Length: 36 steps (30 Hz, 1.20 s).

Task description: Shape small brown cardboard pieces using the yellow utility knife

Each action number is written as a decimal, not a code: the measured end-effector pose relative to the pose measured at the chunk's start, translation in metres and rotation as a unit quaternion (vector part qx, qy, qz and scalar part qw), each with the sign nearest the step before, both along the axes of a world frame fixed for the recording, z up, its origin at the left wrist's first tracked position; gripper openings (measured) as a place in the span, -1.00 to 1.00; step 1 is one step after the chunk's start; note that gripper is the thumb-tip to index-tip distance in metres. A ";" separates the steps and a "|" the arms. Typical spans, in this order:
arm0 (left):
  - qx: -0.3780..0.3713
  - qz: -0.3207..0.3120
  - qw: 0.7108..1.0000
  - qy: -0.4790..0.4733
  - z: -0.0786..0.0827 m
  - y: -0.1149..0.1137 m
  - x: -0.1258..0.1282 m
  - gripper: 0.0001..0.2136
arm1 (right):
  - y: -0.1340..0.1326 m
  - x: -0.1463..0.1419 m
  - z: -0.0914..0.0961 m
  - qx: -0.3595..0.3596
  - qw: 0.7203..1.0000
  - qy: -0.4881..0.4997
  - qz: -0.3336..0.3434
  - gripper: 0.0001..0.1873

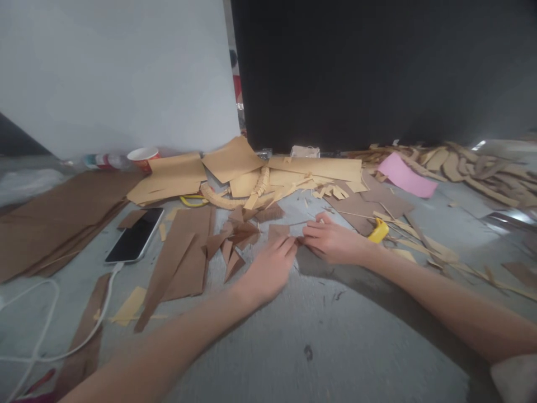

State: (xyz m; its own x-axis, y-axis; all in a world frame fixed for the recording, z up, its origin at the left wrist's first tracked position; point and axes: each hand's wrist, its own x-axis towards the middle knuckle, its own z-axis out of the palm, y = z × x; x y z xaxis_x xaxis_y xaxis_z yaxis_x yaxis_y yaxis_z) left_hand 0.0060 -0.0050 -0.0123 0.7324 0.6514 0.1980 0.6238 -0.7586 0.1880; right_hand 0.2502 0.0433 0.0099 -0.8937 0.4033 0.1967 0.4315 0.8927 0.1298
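Both of my hands meet over a small brown cardboard piece (278, 230) lying on the grey floor. My left hand (268, 268) has its fingers pressed together on the piece's near edge. My right hand (331, 239) pinches the same piece from the right, fingers curled. A cluster of small brown cardboard triangles (235, 238) lies just left of my left hand. A yellow tool (378, 230) rests beside my right wrist.
A phone (135, 235) on a white cable (54, 324) lies at left, next to long brown cardboard sheets (54, 218). Tan cardboard sheets (235, 159), a paper cup (143, 158), a pink sheet (405, 176) and strips of scrap (474, 168) lie along the wall.
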 end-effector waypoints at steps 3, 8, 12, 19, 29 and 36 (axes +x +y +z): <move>0.012 -0.007 1.000 0.001 -0.002 0.001 -0.001 -0.49 | -0.003 -0.001 0.006 -0.005 1.000 -0.009 0.002 -0.75; 0.008 -0.027 1.000 -0.009 -0.004 0.006 -0.004 -0.48 | -0.002 0.000 0.008 -0.002 1.000 -0.008 0.019 -0.75; -0.026 -0.034 0.998 -0.054 0.000 0.010 -0.006 -0.48 | 0.000 0.001 0.003 0.030 0.999 -0.010 0.029 -0.69; -0.100 0.041 0.985 -0.136 0.001 0.007 -0.007 -0.44 | -0.004 -0.001 -0.001 0.105 0.994 -0.030 0.027 -0.68; -0.081 0.027 0.985 -0.148 -0.005 0.011 -0.007 -0.45 | -0.007 -0.005 -0.007 0.102 0.994 0.013 0.024 -0.68; -0.085 0.041 0.985 -0.144 -0.007 0.010 -0.007 -0.45 | -0.005 -0.003 0.002 0.123 0.991 -0.025 0.053 -0.68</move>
